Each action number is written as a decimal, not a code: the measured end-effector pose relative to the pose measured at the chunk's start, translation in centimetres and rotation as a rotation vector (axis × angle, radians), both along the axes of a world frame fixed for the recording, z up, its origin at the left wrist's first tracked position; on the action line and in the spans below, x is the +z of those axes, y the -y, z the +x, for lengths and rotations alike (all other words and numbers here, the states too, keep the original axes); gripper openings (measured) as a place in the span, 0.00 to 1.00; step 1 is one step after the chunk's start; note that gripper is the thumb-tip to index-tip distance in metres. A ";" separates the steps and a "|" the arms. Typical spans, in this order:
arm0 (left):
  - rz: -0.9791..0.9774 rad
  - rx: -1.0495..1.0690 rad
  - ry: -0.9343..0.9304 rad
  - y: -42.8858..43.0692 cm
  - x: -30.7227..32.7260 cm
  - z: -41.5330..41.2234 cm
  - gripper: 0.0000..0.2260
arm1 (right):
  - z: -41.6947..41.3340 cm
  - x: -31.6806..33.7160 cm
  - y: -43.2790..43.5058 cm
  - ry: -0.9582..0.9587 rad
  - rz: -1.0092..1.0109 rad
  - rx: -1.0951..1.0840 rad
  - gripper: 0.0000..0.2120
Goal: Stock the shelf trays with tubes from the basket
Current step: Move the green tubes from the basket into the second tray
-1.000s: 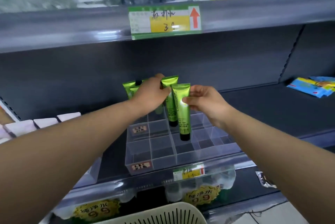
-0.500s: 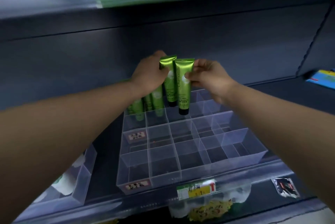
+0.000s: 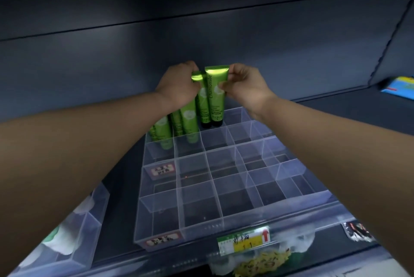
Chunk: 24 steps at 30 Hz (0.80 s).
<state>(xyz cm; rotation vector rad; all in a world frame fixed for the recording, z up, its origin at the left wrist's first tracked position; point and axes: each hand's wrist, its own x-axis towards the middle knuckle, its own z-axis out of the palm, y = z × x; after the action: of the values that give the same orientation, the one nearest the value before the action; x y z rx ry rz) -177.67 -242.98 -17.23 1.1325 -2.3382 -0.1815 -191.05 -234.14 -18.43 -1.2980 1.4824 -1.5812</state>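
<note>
1. Left hand (image 3: 179, 85): the fingers are curled round the crimped top of the second tube (image 3: 201, 104). This tube stands upright with its black cap down and touches the Chamomile tube (image 3: 216, 97) on its right.
2. Right hand (image 3: 244, 85): thumb and fingertips pinch the upper right edge of the Chamomile tube. It is upright, cap down, with its lettering towards the camera.
3. Both caps sit at the rear row of the divided tray (image 3: 226, 187), near its middle. Whether they rest on the tray floor cannot be told.
4. Standing tubes (image 3: 189, 120): more green tubes stand in the rear-left compartments, just beside the second tube. The left hand and wrist hide their tops, so their number is uncertain.
5. The divided tray is clear plastic and lies on the dark shelf (image 3: 336, 120). Two small labels (image 3: 162, 170) are fixed to its left front walls.
6. Obstructions: the left forearm crosses the lower left and covers part of the side tray (image 3: 85, 232). The right forearm passes over the divided tray's right rear corner.
7. The side tray is also clear and holds white items, too blurred to identify.
8. A price label (image 3: 244, 241) in green and yellow with a red arrow sits on the shelf edge, in front of the divided tray.
9. A blue packet (image 3: 398, 86) lies at the far right, well apart from the hands.
</note>
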 end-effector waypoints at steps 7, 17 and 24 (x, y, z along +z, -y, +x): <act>0.027 0.054 0.037 -0.3 -0.4 -0.3 0.10 | 0.3 -2.6 1.0 -0.052 0.110 -0.027 0.14; 0.097 0.083 0.167 -0.7 -0.5 -0.9 0.11 | 0.4 -4.1 1.6 -0.131 0.155 -0.092 0.10; 0.052 0.096 0.184 -1.3 -0.4 -0.4 0.13 | 0.6 -3.8 1.4 -0.175 0.173 -0.144 0.19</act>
<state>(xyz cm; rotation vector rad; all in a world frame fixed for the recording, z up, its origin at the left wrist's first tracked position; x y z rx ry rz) -178.03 -241.66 -17.67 1.3342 -2.4438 -0.1071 -190.48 -235.49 -22.21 -1.2809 1.8138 -1.4190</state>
